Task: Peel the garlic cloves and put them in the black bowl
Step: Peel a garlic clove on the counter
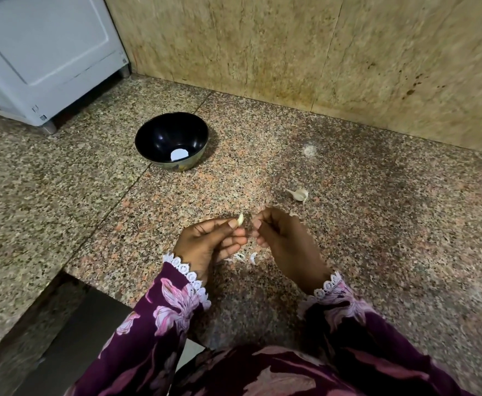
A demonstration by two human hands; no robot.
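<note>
My left hand (211, 238) pinches a pale garlic clove (240, 219) between thumb and fingertips, just above the granite counter. My right hand (282, 238) hovers right beside it with curled fingers, its fingertips close to the clove; whether it holds a bit of skin is hidden. A second clove (299, 194), still in its skin, lies on the counter beyond my right hand. The black bowl (160, 132) stands farther back and to the left, with only a white bright spot showing at its bottom. Loose white garlic peels (245, 257) lie under my hands.
A white appliance (48, 52) stands at the back left on the counter. A stone-tiled wall (319, 52) runs along the back. The counter's front edge (71, 277) drops off at the lower left, near my left sleeve.
</note>
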